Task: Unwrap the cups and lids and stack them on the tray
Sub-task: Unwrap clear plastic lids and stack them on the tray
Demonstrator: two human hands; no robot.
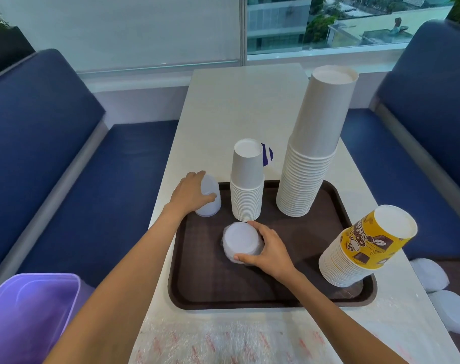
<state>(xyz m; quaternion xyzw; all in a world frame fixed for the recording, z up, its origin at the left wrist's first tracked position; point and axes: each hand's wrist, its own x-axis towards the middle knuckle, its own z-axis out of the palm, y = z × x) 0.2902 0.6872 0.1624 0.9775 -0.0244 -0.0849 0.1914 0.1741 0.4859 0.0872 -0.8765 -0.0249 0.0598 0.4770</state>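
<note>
On the brown tray (315, 248), each hand grips a lid stack, left hand (189, 193) on one (210, 198) at the rim, right hand (271, 248) steadying another (240, 243) upright beside the cups (247, 190).

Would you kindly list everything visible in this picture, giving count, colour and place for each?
tray: one, dark brown, on the table
tall cup stack: one, white, tray's far right
short cup stack: one, white, tray's far middle
printed cup stack: one, yellow and brown, leaning, tray's near right corner
left lid stack: one, translucent white, tray's far left corner
middle lid stack: one, translucent white, tray's middle
lid bundles: two, whitish, right of the table
plastic wrap: one sheet, clear with red print, table's near end
table: one, white, between the benches
benches: two, blue, either side
bin: one, purple, near left
left hand: grips the left lid stack
right hand: grips the middle lid stack
</note>
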